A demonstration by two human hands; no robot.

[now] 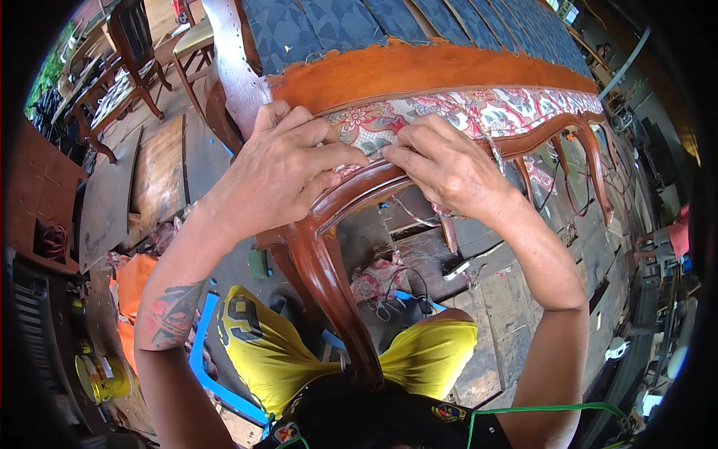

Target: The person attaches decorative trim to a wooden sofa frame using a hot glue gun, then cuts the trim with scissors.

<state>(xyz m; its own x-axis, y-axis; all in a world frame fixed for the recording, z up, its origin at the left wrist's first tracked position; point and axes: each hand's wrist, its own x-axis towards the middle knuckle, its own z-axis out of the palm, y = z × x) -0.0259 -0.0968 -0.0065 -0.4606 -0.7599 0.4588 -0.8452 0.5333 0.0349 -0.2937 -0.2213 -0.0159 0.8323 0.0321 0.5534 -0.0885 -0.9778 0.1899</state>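
Observation:
A wooden sofa frame (359, 187) with curved, polished legs stands in front of me, with floral upholstery fabric (479, 112) along its front. My left hand (288, 165) is closed, its thumb and forefinger pressed together at the fabric's lower edge, just above the carved rail. Close beside it, my right hand (445, 165) pinches the same edge with bent fingers. The fingertips of both hands nearly meet. A thin patterned strip (415, 213) dangles under the rail by my right hand. Blue patterned fabric (321, 30) covers the part above the bare orange-brown wood band (419, 66).
Wooden chairs (131, 37) stand at the back left. A yellow bucket (103, 376) sits at lower left near orange cloth (134, 288). Fabric scraps (378, 280) lie on the worn plank floor (486, 299) under the sofa. A blue frame edge (224, 396) lies near my legs.

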